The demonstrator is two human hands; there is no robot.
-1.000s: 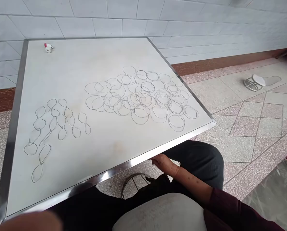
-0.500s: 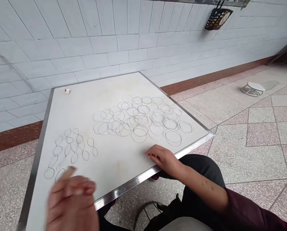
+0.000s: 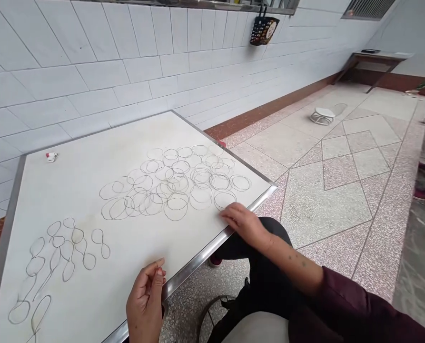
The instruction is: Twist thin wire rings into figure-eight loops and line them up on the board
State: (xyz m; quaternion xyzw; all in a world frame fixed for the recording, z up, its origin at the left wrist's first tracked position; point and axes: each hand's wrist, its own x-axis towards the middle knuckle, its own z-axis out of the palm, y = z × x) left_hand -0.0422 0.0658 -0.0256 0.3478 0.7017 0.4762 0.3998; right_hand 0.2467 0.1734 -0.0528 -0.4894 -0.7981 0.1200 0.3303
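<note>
Several thin dark wire rings lie overlapping across the middle and right of the white table. At the table's left are several figure-eight wire loops. My right hand is at the front edge by the nearest right ring, its fingers pressed together; whether a ring is between them is too small to tell. Near the front edge, left of it, my left hand is raised with fingers curled and thumb against the fingers. Nothing can be made out in its grip.
A small white and red object sits at the table's back left corner. A metal rim edges the table. A dotted bag hangs on the tiled wall. A low white stool and a far table stand on the floor.
My left hand has moved right along the front edge, its fingers now closed together. My right hand has come up to the nearest right ring. The view has turned right.
</note>
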